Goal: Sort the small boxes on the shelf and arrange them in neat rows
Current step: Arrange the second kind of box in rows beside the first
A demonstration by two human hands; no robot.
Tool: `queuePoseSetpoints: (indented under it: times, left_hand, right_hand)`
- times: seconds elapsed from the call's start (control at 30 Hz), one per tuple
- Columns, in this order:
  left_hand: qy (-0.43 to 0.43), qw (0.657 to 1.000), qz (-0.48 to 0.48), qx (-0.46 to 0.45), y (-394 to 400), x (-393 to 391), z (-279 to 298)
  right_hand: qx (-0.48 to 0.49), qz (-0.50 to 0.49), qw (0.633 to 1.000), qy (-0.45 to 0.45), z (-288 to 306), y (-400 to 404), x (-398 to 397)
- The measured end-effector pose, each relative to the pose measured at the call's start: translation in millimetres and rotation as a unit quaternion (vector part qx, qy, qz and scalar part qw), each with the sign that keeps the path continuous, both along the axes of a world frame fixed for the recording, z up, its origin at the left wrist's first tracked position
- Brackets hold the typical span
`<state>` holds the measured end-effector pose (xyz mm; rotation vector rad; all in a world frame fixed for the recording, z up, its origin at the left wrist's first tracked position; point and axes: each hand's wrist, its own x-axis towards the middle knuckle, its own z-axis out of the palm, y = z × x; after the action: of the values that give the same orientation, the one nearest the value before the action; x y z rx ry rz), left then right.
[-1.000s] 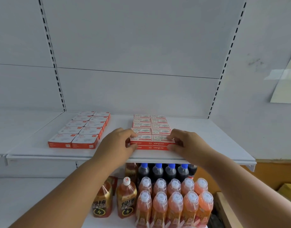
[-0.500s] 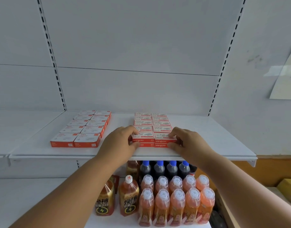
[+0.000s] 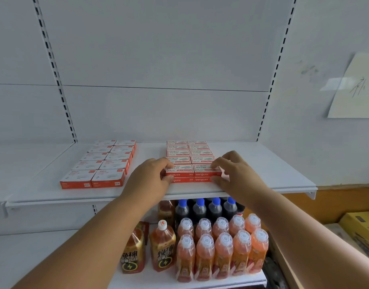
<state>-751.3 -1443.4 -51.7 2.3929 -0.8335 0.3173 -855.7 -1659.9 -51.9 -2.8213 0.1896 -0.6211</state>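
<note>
A block of small red-and-white boxes (image 3: 188,152) lies in two neat columns, two layers high, on the white shelf (image 3: 262,176). My left hand (image 3: 147,180) holds the front left boxes, fingers over their top and thumb against their red front. My right hand (image 3: 235,176) holds the front right boxes (image 3: 204,174) the same way from the other side. A second block of orange-and-white boxes (image 3: 105,163) lies in two columns further left on the same shelf, apart from both hands.
The shelf's front lip (image 3: 75,202) runs just below my wrists. On the lower shelf stand orange drink bottles (image 3: 221,247), dark bottles with blue caps (image 3: 207,209) and two amber bottles (image 3: 162,249). A yellow carton (image 3: 360,224) sits at the lower right. A paper sheet (image 3: 354,88) hangs on the wall.
Both hands stay at the front boxes of the right block. That block sits slightly further back from the shelf's lip, and the view has shifted a little.
</note>
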Motion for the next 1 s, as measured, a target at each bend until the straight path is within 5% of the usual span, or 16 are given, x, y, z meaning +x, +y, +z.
queuePoseSetpoints:
  times: [0.53,0.63,0.83,1.0]
  left_hand:
    - [-0.035,0.999,-0.002,0.006,-12.7,-10.3,0.1]
    - [-0.015,0.998,0.068,-0.002,-9.9,-3.5,7.8]
    - [0.061,0.98,0.103,0.162,-13.9,22.1,13.3]
    - [0.048,0.982,0.086,0.163,-18.9,26.0,7.3]
  right_hand:
    - [0.033,0.06,0.996,-0.056,-4.1,-5.0,6.0]
    - [0.095,-0.002,0.993,-0.074,6.8,-4.7,10.3]
    - [0.067,-0.159,0.966,0.191,26.8,-6.4,35.1]
    - [-0.002,-0.165,0.96,0.226,24.1,-0.9,42.7]
